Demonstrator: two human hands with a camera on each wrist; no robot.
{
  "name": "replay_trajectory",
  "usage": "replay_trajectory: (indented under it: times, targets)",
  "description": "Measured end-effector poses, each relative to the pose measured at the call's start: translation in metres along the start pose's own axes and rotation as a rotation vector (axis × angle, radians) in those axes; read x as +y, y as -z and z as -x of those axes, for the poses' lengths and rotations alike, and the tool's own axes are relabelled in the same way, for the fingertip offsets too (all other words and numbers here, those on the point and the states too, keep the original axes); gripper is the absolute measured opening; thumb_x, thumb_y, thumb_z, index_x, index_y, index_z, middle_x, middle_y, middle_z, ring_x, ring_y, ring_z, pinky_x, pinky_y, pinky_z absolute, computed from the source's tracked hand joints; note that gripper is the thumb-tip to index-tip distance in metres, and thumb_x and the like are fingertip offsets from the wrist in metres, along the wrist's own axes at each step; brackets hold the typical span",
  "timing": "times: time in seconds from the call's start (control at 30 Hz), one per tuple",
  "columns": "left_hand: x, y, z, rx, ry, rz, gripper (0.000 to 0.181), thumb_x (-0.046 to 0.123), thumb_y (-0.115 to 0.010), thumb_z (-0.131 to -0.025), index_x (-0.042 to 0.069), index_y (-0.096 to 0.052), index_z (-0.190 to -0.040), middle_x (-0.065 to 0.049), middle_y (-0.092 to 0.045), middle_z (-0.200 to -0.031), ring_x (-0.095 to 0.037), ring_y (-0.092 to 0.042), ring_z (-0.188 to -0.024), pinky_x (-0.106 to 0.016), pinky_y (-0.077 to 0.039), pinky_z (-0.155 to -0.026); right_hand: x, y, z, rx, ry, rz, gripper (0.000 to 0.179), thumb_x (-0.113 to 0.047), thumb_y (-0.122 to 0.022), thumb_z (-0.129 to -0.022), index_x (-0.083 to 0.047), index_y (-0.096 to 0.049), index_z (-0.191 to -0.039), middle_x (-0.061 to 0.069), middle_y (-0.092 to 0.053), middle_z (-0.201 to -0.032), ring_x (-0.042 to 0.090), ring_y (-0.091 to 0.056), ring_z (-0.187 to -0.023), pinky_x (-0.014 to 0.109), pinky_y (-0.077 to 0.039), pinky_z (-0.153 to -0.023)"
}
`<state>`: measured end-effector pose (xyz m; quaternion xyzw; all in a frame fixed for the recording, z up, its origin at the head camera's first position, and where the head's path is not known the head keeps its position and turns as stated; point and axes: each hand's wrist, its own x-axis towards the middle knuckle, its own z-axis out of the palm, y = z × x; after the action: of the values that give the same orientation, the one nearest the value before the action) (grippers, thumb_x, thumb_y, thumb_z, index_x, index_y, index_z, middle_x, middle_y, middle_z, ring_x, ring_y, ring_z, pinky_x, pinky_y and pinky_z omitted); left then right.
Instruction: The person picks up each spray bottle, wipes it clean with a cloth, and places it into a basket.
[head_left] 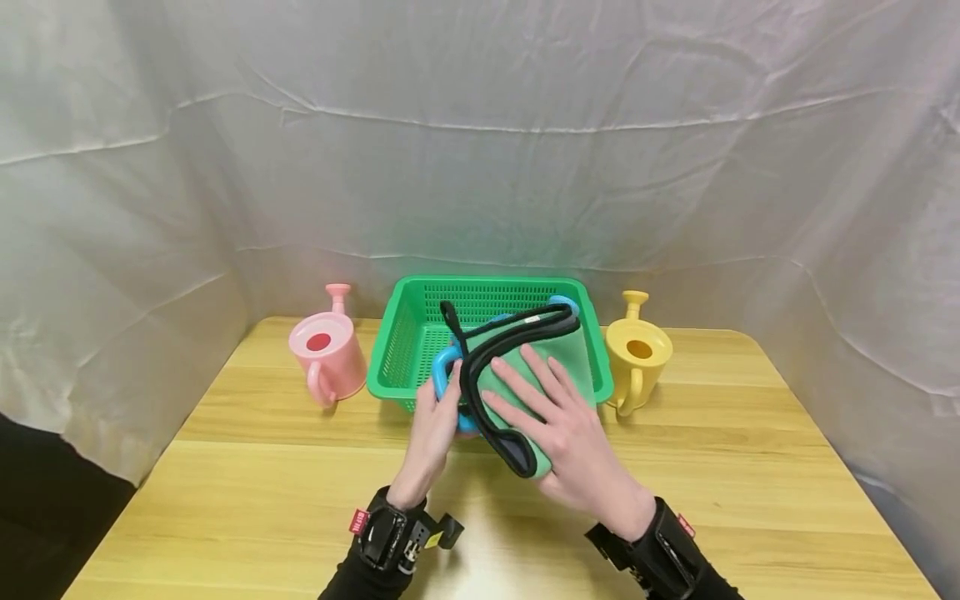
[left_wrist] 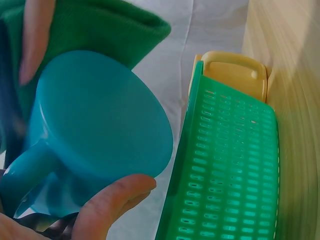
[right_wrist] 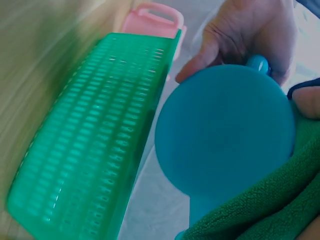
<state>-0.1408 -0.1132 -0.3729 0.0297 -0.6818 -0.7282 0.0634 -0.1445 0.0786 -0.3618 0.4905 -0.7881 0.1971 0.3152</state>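
A blue watering can (left_wrist: 105,115) is held tilted above the front of the green basket, its base facing the wrist cameras. My left hand (head_left: 433,429) grips it by the handle side, thumb up along the can. Over the can lies a green cloth (head_left: 558,367) with black edging and a hanging loop, hiding most of the can in the head view. My right hand (head_left: 573,442) holds the cloth against the can, its fingers spread across the top and the thumb mostly hidden below. Beyond the cloth's upper edge peeks the blue spout end (head_left: 564,302).
The slotted green basket (head_left: 397,333) stands at the table's back edge. To its left is a pink watering can (head_left: 341,358), to its right a yellow one (head_left: 648,343). A pale cloth curtain (head_left: 480,192) surrounds the wooden table (head_left: 285,500).
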Motion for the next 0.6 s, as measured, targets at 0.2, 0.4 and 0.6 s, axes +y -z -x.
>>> replay_trajectory:
  times: [0.2,0.4,0.6]
  targets:
    - [0.001,0.003,-0.001,0.038,0.003,-0.016,0.036,0.030,-0.042,-0.108,0.002,-0.061,-0.121,-0.012,-0.066,-0.098,-0.008,-0.065,-0.067,-0.027,-0.054,-0.055,-0.005,0.010,0.016,-0.101,0.071,0.029,0.104,0.008,-0.060,-0.044,-0.013,-0.052,-0.146,0.012,-0.041,-0.159,0.037,-0.025,-0.154,0.046,-0.009,-0.129]
    - [0.000,0.001,0.000,0.027,0.017,-0.011,0.039,0.036,-0.042,-0.108,0.004,-0.061,-0.120,-0.007,-0.064,-0.087,-0.008,-0.061,-0.060,-0.025,-0.050,-0.052,-0.011,0.008,0.015,-0.130,0.017,0.057,0.105,0.007,-0.061,-0.046,-0.016,-0.050,-0.148,0.011,-0.039,-0.161,0.038,-0.026,-0.153,0.049,-0.011,-0.128]
    - [-0.003,-0.004,0.001,0.002,0.004,0.010,0.034,0.038,-0.047,-0.107,0.007,-0.061,-0.110,0.002,-0.058,-0.070,-0.009,-0.056,-0.056,-0.024,-0.048,-0.051,-0.012,-0.002,0.000,-0.067,-0.055,0.123,0.100,0.006,-0.056,-0.048,-0.015,-0.053,-0.146,0.010,-0.038,-0.162,0.038,-0.025,-0.154,0.053,-0.015,-0.126]
